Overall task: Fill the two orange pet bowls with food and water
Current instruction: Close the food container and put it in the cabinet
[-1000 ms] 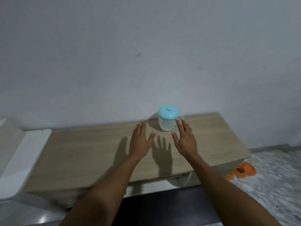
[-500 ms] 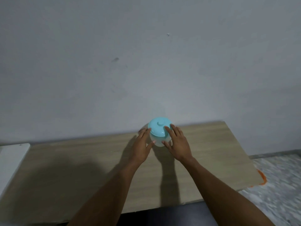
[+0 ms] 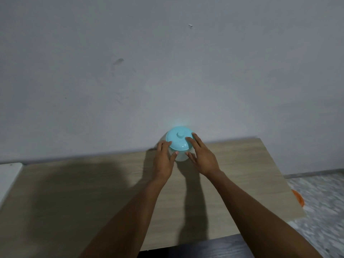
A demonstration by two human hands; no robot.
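On the light wooden tabletop (image 3: pixel 242 164), the left hand (image 3: pixel 163 161) cups the translucent plastic container (image 3: pixel 179 156) while right hand (image 3: pixel 202 157) fingers press its round turquoise lid (image 3: pixel 176 139)

Bare tabletop (image 3: pixel 242 164) either side of the lidded container (image 3: pixel 179 144), wall (image 3: pixel 167 71) close behind

Dim light, soft blur, arm shadows on tabletop (image 3: pixel 74 192)

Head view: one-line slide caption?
Both hands, left and right, grasp a teal-lidded container on the wooden table.
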